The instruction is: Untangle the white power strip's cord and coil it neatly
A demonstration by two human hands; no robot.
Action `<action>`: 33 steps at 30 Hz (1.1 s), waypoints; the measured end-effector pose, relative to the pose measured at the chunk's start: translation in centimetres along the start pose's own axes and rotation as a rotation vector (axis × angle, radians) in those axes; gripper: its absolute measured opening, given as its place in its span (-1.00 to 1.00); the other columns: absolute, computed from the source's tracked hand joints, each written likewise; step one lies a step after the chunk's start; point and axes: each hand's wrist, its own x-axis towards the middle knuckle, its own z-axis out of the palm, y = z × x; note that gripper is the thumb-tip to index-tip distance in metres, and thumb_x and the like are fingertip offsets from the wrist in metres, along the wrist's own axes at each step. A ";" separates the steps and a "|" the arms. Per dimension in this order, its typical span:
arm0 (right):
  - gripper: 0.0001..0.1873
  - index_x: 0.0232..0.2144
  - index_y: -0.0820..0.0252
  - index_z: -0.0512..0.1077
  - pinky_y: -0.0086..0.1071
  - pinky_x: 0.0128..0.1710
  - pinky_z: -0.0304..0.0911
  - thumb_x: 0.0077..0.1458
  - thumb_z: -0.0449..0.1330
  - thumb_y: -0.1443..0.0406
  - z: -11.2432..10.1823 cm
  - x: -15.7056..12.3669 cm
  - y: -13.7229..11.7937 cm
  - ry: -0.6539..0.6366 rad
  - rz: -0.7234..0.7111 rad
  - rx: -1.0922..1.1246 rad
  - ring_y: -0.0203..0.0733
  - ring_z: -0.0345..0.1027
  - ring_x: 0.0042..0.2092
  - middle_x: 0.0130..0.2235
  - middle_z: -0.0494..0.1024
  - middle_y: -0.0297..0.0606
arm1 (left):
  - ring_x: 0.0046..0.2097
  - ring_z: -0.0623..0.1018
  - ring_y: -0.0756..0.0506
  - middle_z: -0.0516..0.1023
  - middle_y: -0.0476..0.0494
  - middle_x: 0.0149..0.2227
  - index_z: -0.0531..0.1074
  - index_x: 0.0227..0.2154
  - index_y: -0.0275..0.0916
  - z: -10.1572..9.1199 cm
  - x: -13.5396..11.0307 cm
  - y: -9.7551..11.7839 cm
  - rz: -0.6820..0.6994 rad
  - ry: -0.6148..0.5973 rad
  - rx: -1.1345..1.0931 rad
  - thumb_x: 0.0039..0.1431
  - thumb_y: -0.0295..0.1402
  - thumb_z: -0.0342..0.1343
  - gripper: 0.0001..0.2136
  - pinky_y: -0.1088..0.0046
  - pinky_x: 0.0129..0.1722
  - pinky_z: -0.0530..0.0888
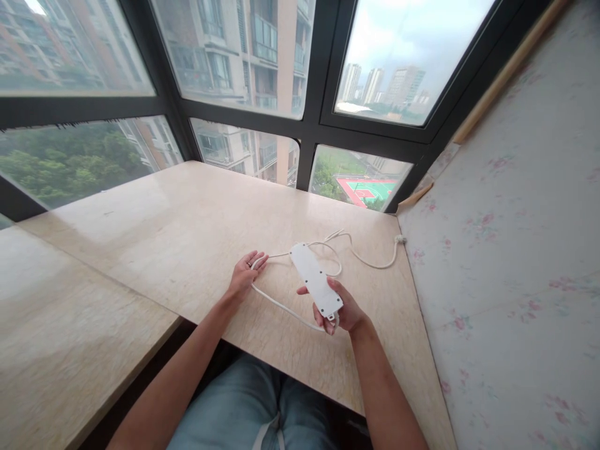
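Note:
My right hand [344, 307] grips a white power strip [315, 278] near its lower end, the thumb on one edge and the fingers beneath. The strip's flat side with small dark screws faces up, and its sockets are hidden. From its near end the white power cord [287, 310] runs left to my left hand [246, 272]. There the cord bends around by the thumb, held against the palm, while the fingers stretch out. It then continues back behind the strip, where more cord lies in a loose loop.
The cord trails right to a plug end [400, 239] by the floral wallpapered wall [506, 262]. A beige stone-patterned sill [187, 219] lies beneath, with a step edge at left. Dark window frames [307, 144] close off the back. My legs are below the near edge.

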 end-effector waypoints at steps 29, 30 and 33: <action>-0.49 -0.38 0.24 0.43 -0.48 -0.74 0.09 0.07 0.16 -0.12 0.4 1.5 1.4 0.462 0.155 -0.370 -0.23 0.37 -0.60 -0.57 0.46 -0.32 | 0.36 0.11 -0.29 0.15 -0.45 0.31 0.15 0.24 -0.33 -0.2 -5.4 -0.2 0.658 -0.285 1.446 0.33 -0.04 -0.13 -0.44 0.04 0.26 0.16; -0.47 -0.39 0.24 0.43 -0.47 -0.73 0.06 0.06 0.15 -0.14 0.3 1.6 1.5 0.471 0.141 -0.398 -0.26 0.33 -0.61 -0.57 0.44 -0.33 | 0.38 0.05 -0.29 0.11 -0.42 0.33 0.13 0.26 -0.30 0.0 -6.2 0.0 0.721 -0.405 1.477 0.30 0.01 -0.09 -0.39 0.05 0.28 0.12; -0.46 -0.51 0.23 0.38 -0.47 -0.66 -0.01 0.07 0.12 -0.15 -0.1 1.9 1.7 0.542 0.040 -0.580 -0.35 0.16 -0.60 -0.61 0.33 -0.39 | 0.39 -0.02 -0.31 0.09 -0.37 0.35 0.07 0.31 -0.27 0.8 -7.7 0.1 0.817 -0.683 1.568 0.15 0.17 -0.01 -0.20 0.04 0.31 0.01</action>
